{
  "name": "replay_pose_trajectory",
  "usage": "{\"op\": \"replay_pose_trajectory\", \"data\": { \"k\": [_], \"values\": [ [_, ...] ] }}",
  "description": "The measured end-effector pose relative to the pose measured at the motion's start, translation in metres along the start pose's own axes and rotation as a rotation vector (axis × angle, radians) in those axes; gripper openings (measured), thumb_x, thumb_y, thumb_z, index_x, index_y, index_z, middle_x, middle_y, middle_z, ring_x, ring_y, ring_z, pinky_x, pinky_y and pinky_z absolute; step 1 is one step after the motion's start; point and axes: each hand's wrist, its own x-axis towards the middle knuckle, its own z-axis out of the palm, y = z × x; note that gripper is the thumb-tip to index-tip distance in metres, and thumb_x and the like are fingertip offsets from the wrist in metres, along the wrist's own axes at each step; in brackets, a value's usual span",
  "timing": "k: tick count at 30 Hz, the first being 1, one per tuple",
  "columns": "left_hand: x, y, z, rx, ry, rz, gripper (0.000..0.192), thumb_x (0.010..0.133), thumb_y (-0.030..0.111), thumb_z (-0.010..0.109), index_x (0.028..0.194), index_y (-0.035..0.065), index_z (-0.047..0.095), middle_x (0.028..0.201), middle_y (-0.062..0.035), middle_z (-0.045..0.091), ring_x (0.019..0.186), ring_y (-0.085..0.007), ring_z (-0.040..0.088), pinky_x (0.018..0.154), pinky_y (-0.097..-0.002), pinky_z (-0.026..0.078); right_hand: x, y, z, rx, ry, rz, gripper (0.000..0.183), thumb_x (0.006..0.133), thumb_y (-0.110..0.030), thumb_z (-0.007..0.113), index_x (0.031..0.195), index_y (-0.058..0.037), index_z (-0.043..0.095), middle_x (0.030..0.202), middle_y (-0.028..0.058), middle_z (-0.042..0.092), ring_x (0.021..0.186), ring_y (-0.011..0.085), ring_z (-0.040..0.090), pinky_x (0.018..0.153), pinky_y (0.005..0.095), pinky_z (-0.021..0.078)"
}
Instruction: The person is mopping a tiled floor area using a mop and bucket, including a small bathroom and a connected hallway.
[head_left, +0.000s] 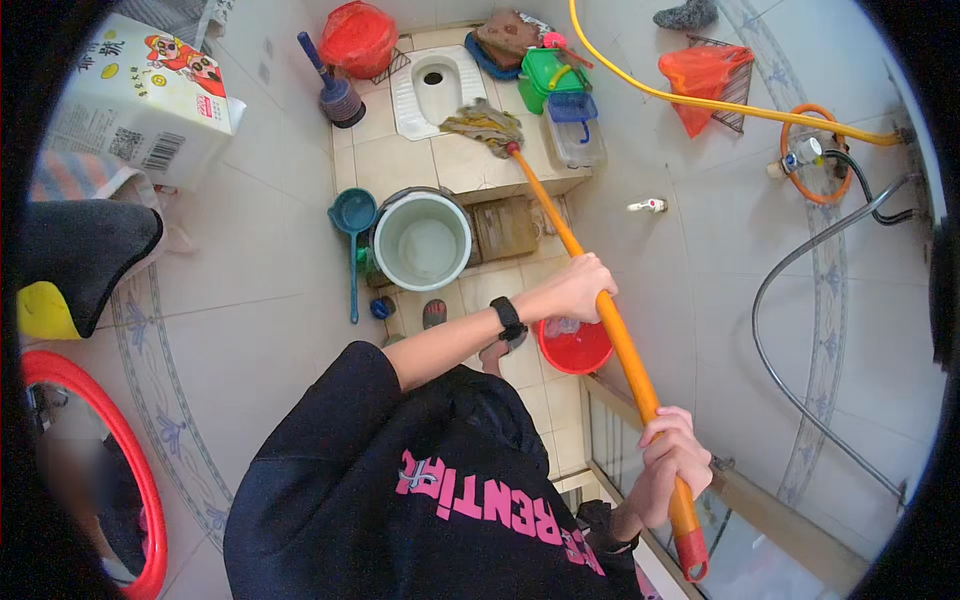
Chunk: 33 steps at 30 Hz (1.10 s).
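Both hands grip the orange handle (559, 219) of a mop, which slants from the lower right up toward the back. My left hand (577, 289), with a black watch on the wrist, is wrapped around the middle of the handle. Lower down, near the red end cap (692, 555), my right hand (675, 465) is closed around it. The grey and yellowish mop head (486, 129) lies at the front right edge of a white squat toilet (405, 90), on a raised tiled step (386, 161).
Before me stands a pale bucket (422, 240) beside a blue-green dipper (353, 212). A red basin (574, 349) sits below the handle. A plunger (339, 97), a green container (551, 79) and a clear box (577, 139) flank the toilet. A yellow hose (720, 109) crosses the right wall.
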Motion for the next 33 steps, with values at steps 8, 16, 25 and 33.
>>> {"op": "replay_pose_trajectory", "data": {
  "k": [8,16,25,33],
  "values": [
    [0.003,0.028,0.031,0.063,-0.093,-0.102,0.014,0.051,0.015,0.064,0.061,0.0059,0.067,0.058,-0.0198,0.059,0.059,-0.0379,0.061,0.058,-0.0444,0.052,-0.024,0.035,-0.062,0.37,0.199,0.014,0.035,0.088,-0.015,0.037,0.053,-0.0165,0.031,0.046,-0.0013,0.031,0.053,0.017,0.036,0.079,0.0405,0.0384],
    [-0.053,0.0,0.019,0.141,-0.263,-0.405,0.021,0.054,0.019,0.066,0.072,0.0107,0.073,0.061,-0.015,0.063,0.062,-0.0333,0.064,0.059,-0.044,0.051,-0.044,0.088,-0.044,0.599,0.32,0.278,0.037,0.089,-0.019,0.039,0.053,-0.0166,0.03,0.048,-0.0007,0.033,0.057,0.0181,0.038,0.079,0.0402,0.0406],
    [-0.105,-0.044,-0.033,0.322,-0.126,-0.541,0.017,0.054,0.021,0.068,0.064,0.0074,0.068,0.06,-0.0154,0.061,0.062,-0.0353,0.062,0.06,-0.045,0.05,-0.004,0.103,0.022,0.643,0.04,0.302,0.036,0.083,-0.019,0.047,0.05,-0.0103,0.034,0.049,0.007,0.041,0.057,0.0273,0.049,0.084,0.0463,0.0438],
    [-0.053,-0.01,-0.003,0.201,0.015,-0.367,0.016,0.053,0.023,0.068,0.057,0.0082,0.061,0.055,-0.0148,0.055,0.059,-0.0373,0.054,0.058,-0.0459,0.043,0.016,0.069,-0.036,0.476,-0.046,0.145,0.037,0.081,-0.02,0.049,0.048,-0.0102,0.036,0.046,0.006,0.042,0.051,0.0258,0.051,0.08,0.0472,0.0457]
  ]
}}
